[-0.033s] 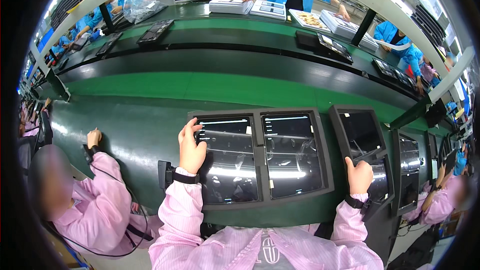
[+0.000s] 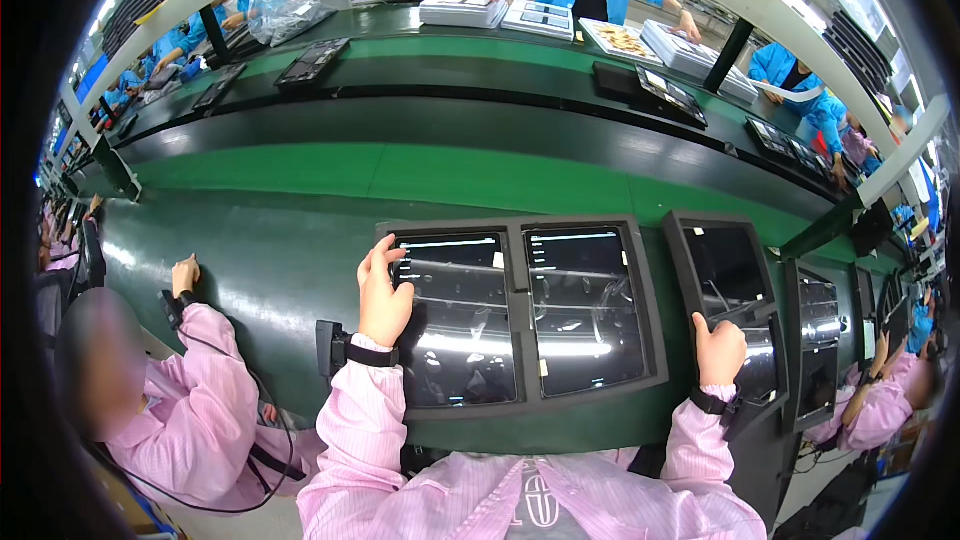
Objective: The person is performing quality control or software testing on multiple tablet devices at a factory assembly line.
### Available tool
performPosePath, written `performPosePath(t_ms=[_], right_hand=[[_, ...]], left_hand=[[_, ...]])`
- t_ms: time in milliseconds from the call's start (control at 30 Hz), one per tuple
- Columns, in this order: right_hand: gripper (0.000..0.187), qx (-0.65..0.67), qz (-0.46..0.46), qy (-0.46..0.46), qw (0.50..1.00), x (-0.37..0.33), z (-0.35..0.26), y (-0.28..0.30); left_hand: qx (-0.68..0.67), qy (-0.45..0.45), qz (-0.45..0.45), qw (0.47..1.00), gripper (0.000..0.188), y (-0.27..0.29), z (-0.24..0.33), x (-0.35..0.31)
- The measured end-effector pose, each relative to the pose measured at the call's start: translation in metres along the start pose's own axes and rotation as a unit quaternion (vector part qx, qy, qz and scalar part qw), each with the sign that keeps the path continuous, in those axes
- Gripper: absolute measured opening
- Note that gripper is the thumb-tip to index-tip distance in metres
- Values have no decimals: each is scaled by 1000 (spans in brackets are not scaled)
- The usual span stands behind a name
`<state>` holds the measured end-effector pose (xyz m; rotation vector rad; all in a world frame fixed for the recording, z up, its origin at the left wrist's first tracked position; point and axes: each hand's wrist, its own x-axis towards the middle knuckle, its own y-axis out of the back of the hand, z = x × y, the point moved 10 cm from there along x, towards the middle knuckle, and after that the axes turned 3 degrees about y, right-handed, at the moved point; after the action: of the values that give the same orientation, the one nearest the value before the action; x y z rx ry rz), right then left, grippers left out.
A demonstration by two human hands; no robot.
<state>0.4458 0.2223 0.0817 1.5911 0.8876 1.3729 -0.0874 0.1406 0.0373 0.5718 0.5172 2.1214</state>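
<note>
A black holder on the green bench carries two dark tablets side by side, a left tablet and a right tablet, both lit with faint menu lines. My left hand rests over the left tablet's upper left edge, with its fingers apart and touching the screen corner. To the right, a second black holder with another tablet stands at an angle. My right hand is closed on its lower part, thumb up. Both wrists wear black straps over pink sleeves.
More tablet holders line the bench to the right. A person in pink works at my left, hand on the bench. A dark conveyor runs beyond, with people in blue, trays and stacked tablets on the far side.
</note>
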Motion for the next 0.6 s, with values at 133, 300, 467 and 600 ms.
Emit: performPosePath(t_ms=[133,300,467,600], right_hand=[[49,-26,-27,-10,999,4,2,-36],[39,78,-9,-10,997,10,-20,1],[43,313,-65,309,895,-13,-177,17],[67,278,-112,460,836,-42,-260,8]], left_hand=[[-37,11,-22,999,73,2,-3,0],[-40,-2,-36,999,78,3,0,-4],[94,33,-74,992,84,-7,-2,-15],[147,37,-90,984,85,-13,10,-15]])
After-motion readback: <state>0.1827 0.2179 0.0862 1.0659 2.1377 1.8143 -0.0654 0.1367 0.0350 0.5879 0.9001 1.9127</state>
